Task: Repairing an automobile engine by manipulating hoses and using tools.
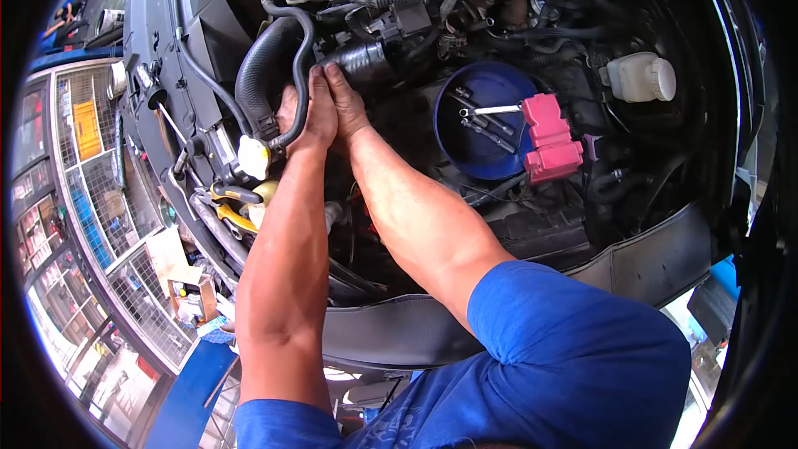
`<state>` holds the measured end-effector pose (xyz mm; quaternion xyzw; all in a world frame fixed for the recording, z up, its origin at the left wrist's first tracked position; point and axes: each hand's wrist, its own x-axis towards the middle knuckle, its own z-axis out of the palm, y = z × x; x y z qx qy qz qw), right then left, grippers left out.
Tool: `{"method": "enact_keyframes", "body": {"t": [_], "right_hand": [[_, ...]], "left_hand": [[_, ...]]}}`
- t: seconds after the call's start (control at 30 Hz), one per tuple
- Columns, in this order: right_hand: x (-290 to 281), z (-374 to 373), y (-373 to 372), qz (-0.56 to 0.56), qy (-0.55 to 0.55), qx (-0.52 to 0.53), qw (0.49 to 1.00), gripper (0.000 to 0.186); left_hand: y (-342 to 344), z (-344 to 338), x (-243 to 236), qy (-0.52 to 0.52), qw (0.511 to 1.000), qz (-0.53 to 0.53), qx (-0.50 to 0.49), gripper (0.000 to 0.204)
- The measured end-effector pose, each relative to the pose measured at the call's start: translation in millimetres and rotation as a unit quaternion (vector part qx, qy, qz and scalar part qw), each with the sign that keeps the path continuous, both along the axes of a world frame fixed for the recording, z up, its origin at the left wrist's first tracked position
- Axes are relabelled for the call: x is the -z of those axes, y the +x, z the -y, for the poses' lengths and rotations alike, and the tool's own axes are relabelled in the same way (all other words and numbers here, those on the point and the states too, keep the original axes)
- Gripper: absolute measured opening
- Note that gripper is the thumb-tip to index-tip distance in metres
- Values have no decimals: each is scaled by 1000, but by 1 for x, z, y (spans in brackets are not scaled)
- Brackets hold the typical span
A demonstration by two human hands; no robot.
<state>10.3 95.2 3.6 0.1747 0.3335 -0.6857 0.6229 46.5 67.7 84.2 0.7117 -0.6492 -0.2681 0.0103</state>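
Both of my hands reach down into the engine bay, close together at its left side. My left hand [314, 123] lies against a thin black hose [308, 41], its fingers curled beneath and around something I cannot make out. Touching it, my right hand [348, 111] has its thumb up by a black ribbed sleeve-like duct [357, 61]; its other fingers are hidden below. To the left of my hands, a thick black corrugated hose [256, 75] curves down to a clamp. Beside it sits a white cap [253, 157].
A blue round tray [465, 150] to the right holds sockets or extensions and a wrench [499, 109]. A pink cover [553, 140] overlaps its edge. Yellow-handled pliers [236, 215] rest at the left front. A white reservoir [638, 77] is far right; a fender cover [399, 330] lines the near edge.
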Motion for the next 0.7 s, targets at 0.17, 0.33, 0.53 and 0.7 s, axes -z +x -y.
{"method": "enact_keyframes", "body": {"t": [0.17,0.33,0.53,0.7], "right_hand": [[-2,-5,0,11,-9,-26,1000,67],[-2,-4,-1,47,2,-30,998,69],[-9,-13,-2,54,-58,-37,996,89],[-21,-26,7,32,-36,-19,999,98]], "left_hand": [[1,-11,-7,11,999,-18,-48,67],[3,-5,-5,14,998,-40,-43,64],[6,-11,-2,-2,997,-60,-54,61],[12,-17,2,-20,994,-89,-52,64]]}}
